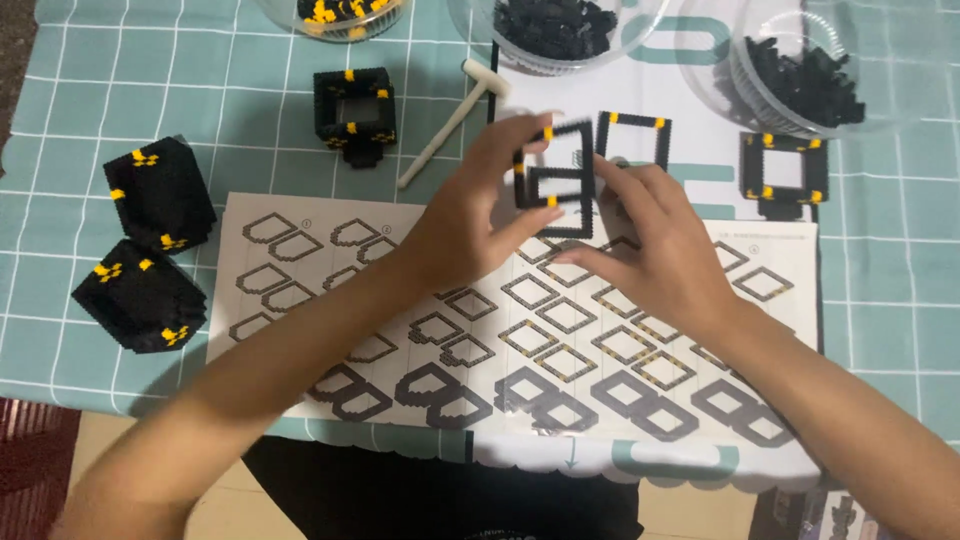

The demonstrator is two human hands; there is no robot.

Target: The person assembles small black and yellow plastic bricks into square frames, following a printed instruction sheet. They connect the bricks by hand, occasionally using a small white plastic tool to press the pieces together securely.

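While the printed instruction sheet (400, 330) lies flat on the checked cloth (880, 300), both hands meet above its top edge.

Left hand (470, 225) pinches the black-and-yellow brick frame (553, 180) by its side; right hand (655, 250), fingers together, steadies its lower rim. Light, stiff, probably crumbly: best gripped at corners.

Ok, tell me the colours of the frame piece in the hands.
Black frame piece with small yellow spots, in the head view.
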